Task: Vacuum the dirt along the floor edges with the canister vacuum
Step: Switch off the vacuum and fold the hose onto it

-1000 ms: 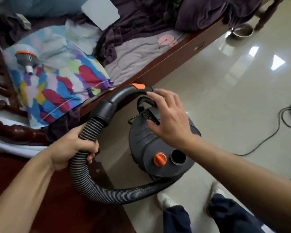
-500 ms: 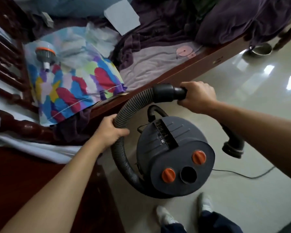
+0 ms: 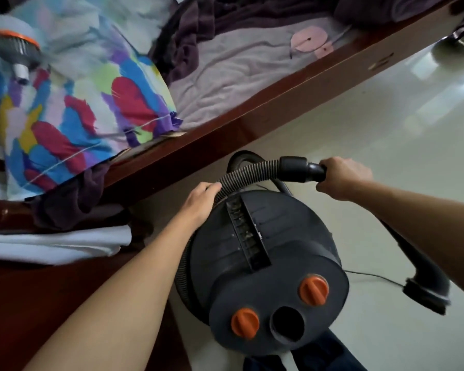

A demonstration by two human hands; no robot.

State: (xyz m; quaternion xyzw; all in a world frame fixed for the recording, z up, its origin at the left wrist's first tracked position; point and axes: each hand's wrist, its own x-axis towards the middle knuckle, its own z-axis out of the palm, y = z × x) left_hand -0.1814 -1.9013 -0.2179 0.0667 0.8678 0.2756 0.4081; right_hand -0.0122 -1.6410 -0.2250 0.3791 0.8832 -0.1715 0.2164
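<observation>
The dark grey canister vacuum (image 3: 265,263) stands on the pale tiled floor (image 3: 386,135) below me, with two orange knobs and a round port on its near side. Its ribbed black hose (image 3: 241,176) loops from the left side over the top. My left hand (image 3: 201,200) holds the hose where it rises by the canister. My right hand (image 3: 340,178) is closed around the rigid handle (image 3: 300,168) at the hose's end. The curved pipe runs under my right forearm to a round nozzle end (image 3: 426,293) hanging at the right.
A dark wooden bed frame (image 3: 252,113) runs diagonally just behind the vacuum, piled with a colourful pillow (image 3: 73,108), purple blankets and a grey-orange vacuum attachment (image 3: 16,49). A thin power cord (image 3: 373,277) lies on the floor at the right. My legs are below the canister.
My right hand left the canister's top, took the hose handle and swung it right. My left hand slid along the hose. The view moved closer over the vacuum.
</observation>
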